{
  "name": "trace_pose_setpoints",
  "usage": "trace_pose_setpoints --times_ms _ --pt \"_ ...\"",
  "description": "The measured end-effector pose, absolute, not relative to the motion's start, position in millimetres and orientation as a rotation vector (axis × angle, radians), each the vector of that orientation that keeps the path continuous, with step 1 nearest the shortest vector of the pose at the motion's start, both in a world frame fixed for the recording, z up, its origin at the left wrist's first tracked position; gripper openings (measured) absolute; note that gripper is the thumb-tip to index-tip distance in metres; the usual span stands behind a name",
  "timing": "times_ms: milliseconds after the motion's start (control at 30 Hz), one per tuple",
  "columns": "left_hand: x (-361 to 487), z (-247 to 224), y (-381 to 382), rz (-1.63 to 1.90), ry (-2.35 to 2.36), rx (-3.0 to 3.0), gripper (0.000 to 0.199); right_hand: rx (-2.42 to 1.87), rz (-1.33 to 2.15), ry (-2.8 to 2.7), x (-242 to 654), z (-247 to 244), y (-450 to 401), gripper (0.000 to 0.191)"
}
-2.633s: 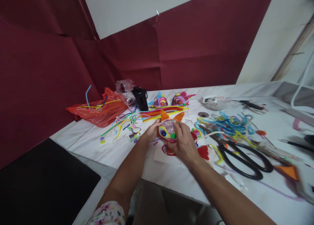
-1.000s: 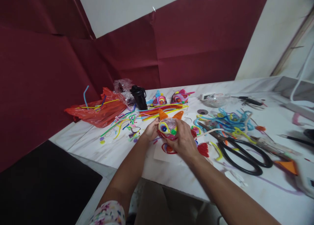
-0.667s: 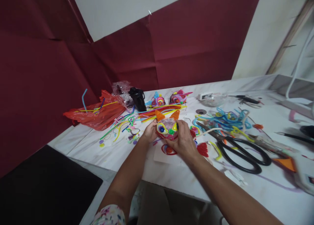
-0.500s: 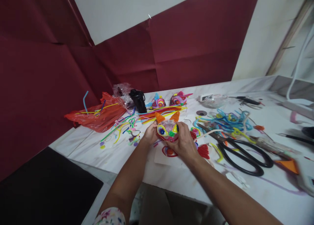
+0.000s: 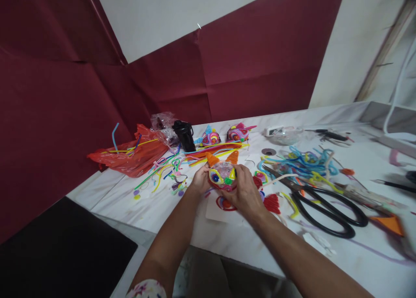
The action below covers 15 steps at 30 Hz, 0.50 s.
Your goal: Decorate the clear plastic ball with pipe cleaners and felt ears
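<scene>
Between my two hands is a cat-face craft with orange pipe-cleaner ears, yellow-rimmed eyes and a green nose; its middle looks clear and shiny. My left hand grips its left side, and my right hand is wrapped round its right side. Below them lies a white sheet with a red and orange pipe-cleaner spiral on it. A red fan-shaped pipe-cleaner piece sits just right of my right hand. Parts of the craft are hidden behind my fingers.
Large black-handled scissors lie open at the right, beside a heap of blue pipe cleaners. Two finished colourful crafts stand at the back. A black bottle and a red plastic bag are at the left.
My hands keep hold of the cat-face craft with almost the same grip. The whole view has shifted slightly; nothing on the table has visibly moved.
</scene>
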<state>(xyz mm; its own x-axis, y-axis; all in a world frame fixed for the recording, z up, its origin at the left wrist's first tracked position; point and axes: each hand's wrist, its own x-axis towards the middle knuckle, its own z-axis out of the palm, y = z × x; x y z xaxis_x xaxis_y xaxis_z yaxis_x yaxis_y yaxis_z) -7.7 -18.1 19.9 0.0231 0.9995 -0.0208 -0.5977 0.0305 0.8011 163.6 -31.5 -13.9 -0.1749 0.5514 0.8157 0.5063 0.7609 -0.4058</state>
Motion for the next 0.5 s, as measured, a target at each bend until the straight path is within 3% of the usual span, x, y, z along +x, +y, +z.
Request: trace_pose_setpoints --times_ms 500 --pt "-6.0 20.1 -18.3 1.413 0.745 0.678 0.038 -0.832 -0.013 -1.812 162.5 -14.3 -32.8 0.073"
